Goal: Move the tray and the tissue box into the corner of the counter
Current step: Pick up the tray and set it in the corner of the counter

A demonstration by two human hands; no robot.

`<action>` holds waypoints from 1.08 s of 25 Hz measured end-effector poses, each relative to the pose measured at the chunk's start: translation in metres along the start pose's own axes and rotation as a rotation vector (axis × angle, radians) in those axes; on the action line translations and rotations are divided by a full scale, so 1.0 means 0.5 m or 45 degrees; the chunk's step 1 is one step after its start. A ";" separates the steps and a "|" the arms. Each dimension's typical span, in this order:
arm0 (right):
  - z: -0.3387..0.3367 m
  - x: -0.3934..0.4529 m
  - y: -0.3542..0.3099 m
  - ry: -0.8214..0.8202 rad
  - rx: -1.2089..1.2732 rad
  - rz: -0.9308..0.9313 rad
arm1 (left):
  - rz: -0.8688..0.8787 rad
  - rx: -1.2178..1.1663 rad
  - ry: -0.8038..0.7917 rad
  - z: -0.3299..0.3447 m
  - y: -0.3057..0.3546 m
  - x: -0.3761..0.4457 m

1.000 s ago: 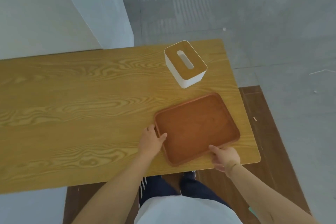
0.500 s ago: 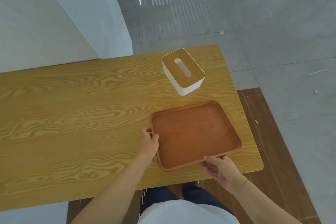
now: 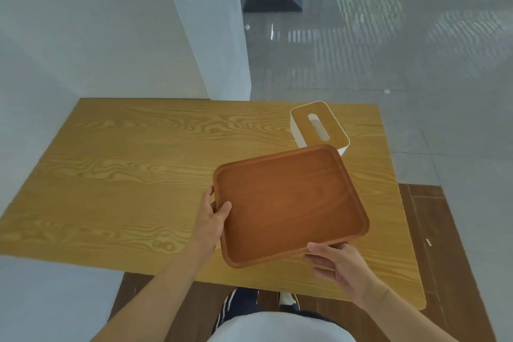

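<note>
A reddish-brown wooden tray [image 3: 288,203] is held up off the light wood counter [image 3: 138,175], tilted slightly. My left hand [image 3: 212,216] grips its left rim, thumb over the edge. My right hand [image 3: 337,262] holds its near right edge from below. Behind the tray, a white tissue box [image 3: 319,126] with a wooden lid and an oval slot stands on the counter near the far right side; the tray's far edge covers its lower front.
A white wall [image 3: 97,36] borders the counter's far left, forming a corner at the back. Grey tiled floor lies beyond, with a black stand base [image 3: 272,4]. Dark wooden flooring [image 3: 433,230] runs under the counter's right and near edges.
Both hands went from touching the tray's rim to gripping it, and the tray has risen off the counter. The view has lifted and swung, showing more wall and floor.
</note>
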State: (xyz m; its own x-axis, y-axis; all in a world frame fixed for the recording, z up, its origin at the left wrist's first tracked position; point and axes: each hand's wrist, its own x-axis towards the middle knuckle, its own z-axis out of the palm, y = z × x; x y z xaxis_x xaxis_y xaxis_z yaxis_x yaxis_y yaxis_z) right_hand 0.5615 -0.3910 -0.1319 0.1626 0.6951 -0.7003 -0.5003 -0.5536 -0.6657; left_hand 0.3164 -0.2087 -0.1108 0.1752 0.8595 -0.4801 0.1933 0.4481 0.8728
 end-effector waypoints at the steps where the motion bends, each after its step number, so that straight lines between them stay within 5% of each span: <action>1: 0.009 0.005 -0.010 -0.040 -0.052 -0.015 | 0.028 -0.008 0.040 -0.013 0.004 -0.016; 13: 0.200 0.051 -0.046 -0.395 -0.467 -0.131 | 0.016 -0.107 0.446 -0.221 -0.011 -0.145; 27: 0.631 0.126 0.049 -0.351 -0.622 -0.137 | 0.025 -0.137 0.488 -0.671 -0.057 -0.059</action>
State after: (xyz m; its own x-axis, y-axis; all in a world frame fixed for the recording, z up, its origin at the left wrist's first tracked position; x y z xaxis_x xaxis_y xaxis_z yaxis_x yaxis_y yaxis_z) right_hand 0.2912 -0.2161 -0.1108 -0.0695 0.8170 -0.5724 -0.0316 -0.5753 -0.8173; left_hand -0.0184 -0.1645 -0.0920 -0.1992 0.8885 -0.4135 0.0875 0.4364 0.8955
